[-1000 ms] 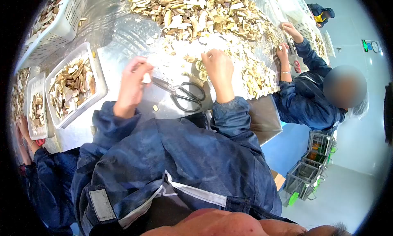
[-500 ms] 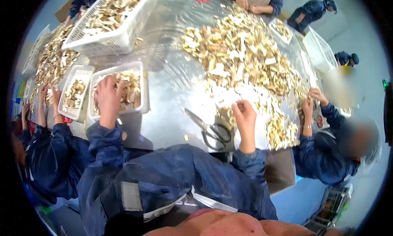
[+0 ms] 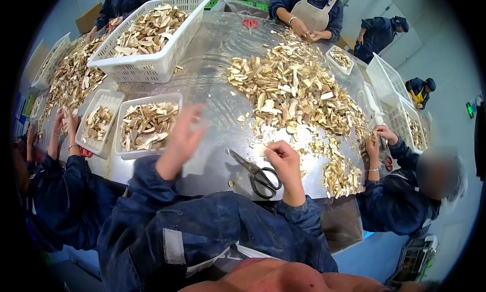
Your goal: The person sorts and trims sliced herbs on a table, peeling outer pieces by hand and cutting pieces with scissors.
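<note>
Scissors (image 3: 255,173) lie on the metal table (image 3: 212,97) between two separated hands, blades toward 10 o'clock.
Their long axis runs from 10 to 4 o'clock, black looped handles at the 4 o'clock end, dark metal blades slightly parted. The right hand (image 3: 283,163), just off the handles at 2 o'clock, has thumb and fingers drawn together by a pale spot; glare hides whether they grip a slice, so I cannot tell. The left hand (image 3: 185,137), blurred, fingers spread, is at 3 o'clock of a white tub (image 3: 117,149) of slices. From the right hand, a heap of cream-and-brown mushroom-like slices (image 3: 296,102) spreads at 12 o'clock, its pieces pointing every way.
</note>
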Demonstrator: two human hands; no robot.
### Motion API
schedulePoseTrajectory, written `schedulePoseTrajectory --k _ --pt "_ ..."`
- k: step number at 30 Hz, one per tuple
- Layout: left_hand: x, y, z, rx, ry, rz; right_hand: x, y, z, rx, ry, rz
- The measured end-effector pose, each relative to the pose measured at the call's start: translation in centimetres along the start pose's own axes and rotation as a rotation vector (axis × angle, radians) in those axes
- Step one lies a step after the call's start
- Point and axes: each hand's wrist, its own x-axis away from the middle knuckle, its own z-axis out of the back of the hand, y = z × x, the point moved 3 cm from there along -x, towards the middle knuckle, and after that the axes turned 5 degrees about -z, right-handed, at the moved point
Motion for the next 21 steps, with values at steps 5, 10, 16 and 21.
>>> schedulePoseTrajectory --k 5,10,16,21 --pt "1.5 -1.1 -9.5 0.308 -0.263 0.128 0.3 0.3 -1.2 0.02 -0.017 0.001" --pt "2.2 1.2 -11.7 0.592 -0.492 0.375 0.8 1.5 -0.5 -0.036 -0.051 -0.045" --pt "3.4 0.7 -12.5 0.721 -0.574 0.572 0.8 2.1 -0.8 -0.018 -0.114 -0.064" --pt "3.4 0.3 -12.3 0.8 -0.527 0.662 0.5 2.6 -0.7 -0.339 -0.182 -0.204"
